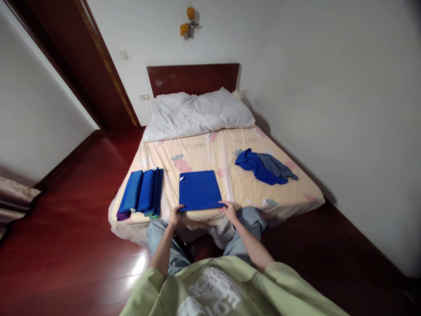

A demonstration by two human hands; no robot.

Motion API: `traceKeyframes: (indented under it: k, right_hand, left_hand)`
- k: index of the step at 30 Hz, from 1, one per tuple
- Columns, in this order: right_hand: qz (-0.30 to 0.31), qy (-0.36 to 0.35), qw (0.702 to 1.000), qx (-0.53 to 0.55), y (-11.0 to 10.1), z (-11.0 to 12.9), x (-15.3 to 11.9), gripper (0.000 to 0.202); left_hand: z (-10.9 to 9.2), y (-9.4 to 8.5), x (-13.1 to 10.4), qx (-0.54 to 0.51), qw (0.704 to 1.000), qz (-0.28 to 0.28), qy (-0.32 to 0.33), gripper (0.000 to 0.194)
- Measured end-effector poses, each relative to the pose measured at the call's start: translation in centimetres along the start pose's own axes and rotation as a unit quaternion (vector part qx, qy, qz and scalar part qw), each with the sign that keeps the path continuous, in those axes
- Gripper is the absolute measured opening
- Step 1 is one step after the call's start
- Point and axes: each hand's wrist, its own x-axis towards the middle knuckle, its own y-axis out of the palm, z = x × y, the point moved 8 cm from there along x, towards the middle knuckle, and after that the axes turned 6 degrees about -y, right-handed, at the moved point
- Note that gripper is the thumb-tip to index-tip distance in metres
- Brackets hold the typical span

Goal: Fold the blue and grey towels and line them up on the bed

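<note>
A blue cloth [200, 189] lies flat as a near-square on the bed's front part, a small white tag at its far left corner. My left hand [176, 216] grips its near left corner, fingers closed on the edge. At the near right corner, my right hand [228, 210] pinches the same cloth. To the left, folded cloths [147, 191] in blue, with purple and green edges below, lie side by side in long narrow bundles. A crumpled heap of blue and grey cloth [263, 166] rests on the right side of the bed.
The bed [197, 151] has a patterned cream sheet, with a rumpled white quilt [200, 112] against the dark headboard [197, 77]. My knees touch or nearly touch its front edge. A wall [345, 109] stands on the right; a curtain [15, 202] hangs at the far left.
</note>
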Motion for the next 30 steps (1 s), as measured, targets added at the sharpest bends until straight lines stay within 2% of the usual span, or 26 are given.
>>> traceKeyframes:
  k: [4, 8, 12, 16, 21, 26, 30]
  right_hand:
    - [-0.029, 0.031, 0.997, 0.061, -0.1, -0.7, 0.2, 0.038]
    - [-0.062, 0.053, 0.994, 0.077, -0.5, -0.7, 0.7, 0.030]
    - [-0.076, 0.053, 0.994, 0.061, -1.1, 0.1, 1.7, 0.043]
    - [-0.063, 0.048, 0.996, 0.044, -1.4, 1.0, 2.2, 0.051]
    - [-0.041, 0.051, 0.998, 0.007, -1.3, 1.3, 2.0, 0.043]
    - [-0.019, 0.106, 0.993, -0.041, -0.8, 0.7, 1.8, 0.042]
    - [-0.023, 0.075, 0.996, -0.032, -0.8, 0.8, 1.9, 0.047]
  left_hand:
    - [0.0, -0.5, 0.2, -0.046, 0.998, 0.008, -0.049, 0.035]
    - [0.6, -0.7, 0.6, -0.058, 0.995, -0.018, -0.084, 0.036]
    - [0.7, -1.1, 1.1, -0.038, 0.994, -0.045, -0.087, 0.040]
    - [1.0, -1.5, 1.8, -0.029, 0.994, -0.062, -0.081, 0.038]
    - [2.8, -0.4, 2.4, -0.017, 0.993, -0.061, -0.099, 0.037]
    - [4.4, 0.7, 2.5, 0.000, 0.991, -0.076, -0.114, 0.038]
    - [5.2, 1.0, 2.5, -0.018, 0.993, -0.064, -0.102, 0.041]
